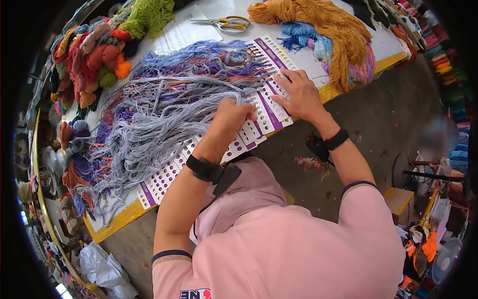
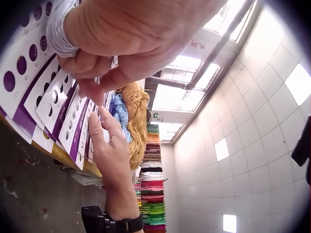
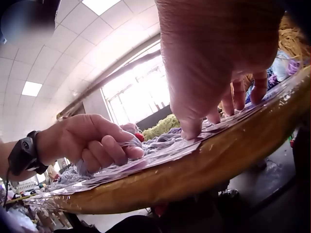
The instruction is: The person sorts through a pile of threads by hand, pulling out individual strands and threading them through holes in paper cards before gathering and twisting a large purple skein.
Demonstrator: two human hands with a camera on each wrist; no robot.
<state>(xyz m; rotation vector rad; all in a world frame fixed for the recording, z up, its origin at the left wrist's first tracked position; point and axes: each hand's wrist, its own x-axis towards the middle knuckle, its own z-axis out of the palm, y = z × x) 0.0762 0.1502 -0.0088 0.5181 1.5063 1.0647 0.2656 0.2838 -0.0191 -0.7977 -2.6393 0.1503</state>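
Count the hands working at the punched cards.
2: the left hand, gripping grey yarn over the punched cards, and the right hand, touching the cards farther right. Both show plainly in the head view.

The head view looks down; the left-wrist view closely faces the right hand [image 2: 112,149], the right-wrist view the left hand [image 3: 99,141] (ceiling [image 2: 252,97] behind), apparently sharing the cards [image 2: 26,80].

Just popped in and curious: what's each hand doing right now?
Left hand: closed, holding greyish-blue yarn.
Right hand: open, resting on the punched cards, holding nothing.
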